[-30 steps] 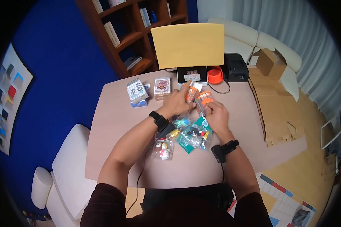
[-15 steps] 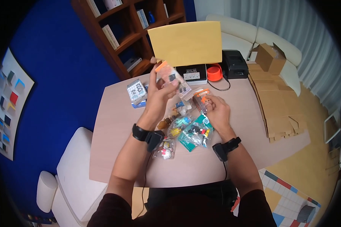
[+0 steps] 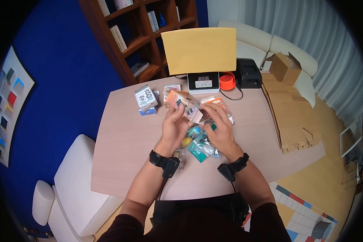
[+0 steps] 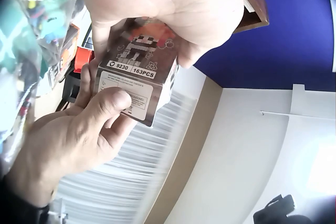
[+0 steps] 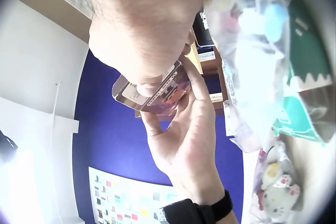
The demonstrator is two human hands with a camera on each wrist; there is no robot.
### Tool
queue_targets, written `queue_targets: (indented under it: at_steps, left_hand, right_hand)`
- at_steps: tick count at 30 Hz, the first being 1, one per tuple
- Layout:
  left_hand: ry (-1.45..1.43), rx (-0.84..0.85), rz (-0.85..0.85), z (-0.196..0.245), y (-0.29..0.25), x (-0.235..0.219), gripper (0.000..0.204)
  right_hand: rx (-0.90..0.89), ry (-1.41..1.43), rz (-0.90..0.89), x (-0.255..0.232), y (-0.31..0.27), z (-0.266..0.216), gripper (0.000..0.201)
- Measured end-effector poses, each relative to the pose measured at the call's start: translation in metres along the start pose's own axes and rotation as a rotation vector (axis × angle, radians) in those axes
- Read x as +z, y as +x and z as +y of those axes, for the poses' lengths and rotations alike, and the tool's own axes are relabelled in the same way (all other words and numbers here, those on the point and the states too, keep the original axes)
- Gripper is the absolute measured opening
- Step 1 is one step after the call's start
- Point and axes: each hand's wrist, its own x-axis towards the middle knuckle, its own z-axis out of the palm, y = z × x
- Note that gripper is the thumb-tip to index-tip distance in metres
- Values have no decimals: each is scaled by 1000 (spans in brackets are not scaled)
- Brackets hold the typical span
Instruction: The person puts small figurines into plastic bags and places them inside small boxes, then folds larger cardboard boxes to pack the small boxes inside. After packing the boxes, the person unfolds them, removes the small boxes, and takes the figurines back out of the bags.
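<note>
Above the table, my left hand (image 3: 174,130) holds a small dark and orange toy box (image 3: 186,105), thumb on one side and fingers round the other. In the left wrist view the box (image 4: 140,71) is printed with a blocky figure, "9230" and "163PCS". My right hand (image 3: 222,131) grips its labelled end; the right thumb (image 4: 113,99) lies over the white label, fingers behind the edge. Under the hands lie clear bags of small figures, one with a green card (image 3: 198,155). An orange-topped package (image 3: 226,105) sits just beyond the right hand.
A grey-white box (image 3: 146,98) lies on a blue one at the back left, with another box (image 3: 172,87) beside it. Behind are a tablet-like device (image 3: 203,82), a red round container (image 3: 227,81) and a black machine (image 3: 249,73). Flattened cardboard (image 3: 292,117) lies along the right.
My left hand picked the box up from among the orange packages, raised it to the left, then brought it lower. My right hand left the other orange package and came onto the box.
</note>
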Motion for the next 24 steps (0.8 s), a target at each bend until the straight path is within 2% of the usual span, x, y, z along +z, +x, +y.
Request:
queue_targets:
  at_steps: [3, 6, 10, 12, 14, 15, 17, 22, 24]
  left_hand:
    - [-60, -17, 7, -3, -4, -4, 49]
    - [-106, -48, -11, -4, -8, -10, 49]
    - [-71, -57, -19, -6, -19, -18, 60]
    - [-25, -32, -23, -7, -23, -20, 67]
    - [7, -66, -28, -3, -26, -19, 83]
    - [7, -66, -28, -1, -28, -18, 83]
    - [193, -132, -117, 8, -33, -10, 79]
    - [112, -145, -101, 5, -33, -11, 90]
    - [104, -130, -101, 3, -34, -11, 92]
  right_hand:
    - [49, 42, -16, 0, 1, -6, 53]
    - [-4, 59, -80, 0, 3, -5, 49]
    - [4, 9, -112, 8, -2, 0, 50]
    - [84, 78, -190, 7, -2, -6, 52]
    - [90, 87, -199, 7, -2, -7, 54]
    - [95, 94, -205, 6, -2, -6, 55]
    - [84, 105, -177, 8, -2, -2, 57]
    - [116, 99, -156, 7, 0, -3, 64]
    - [56, 45, -157, 9, -2, -2, 64]
